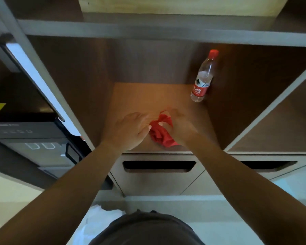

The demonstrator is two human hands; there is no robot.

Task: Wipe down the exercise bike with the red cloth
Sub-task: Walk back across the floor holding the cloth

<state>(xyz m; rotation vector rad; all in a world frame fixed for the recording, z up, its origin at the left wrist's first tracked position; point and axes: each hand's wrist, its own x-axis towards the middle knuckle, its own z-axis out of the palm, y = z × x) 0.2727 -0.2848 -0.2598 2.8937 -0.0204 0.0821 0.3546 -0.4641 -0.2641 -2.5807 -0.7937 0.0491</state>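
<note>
A crumpled red cloth [162, 131] lies near the front edge of a wooden shelf [141, 96] as a person gathers it for wiping an exercise bike, which is not in view. The right hand [179, 126] has its grip closed around the cloth's far side; the left hand [129, 130], fingers loosely spread and holding nothing, touches its near edge. Bunching it into one firm pad before lifting should help. A water bottle [202, 78] stands at the back right corner.
</note>
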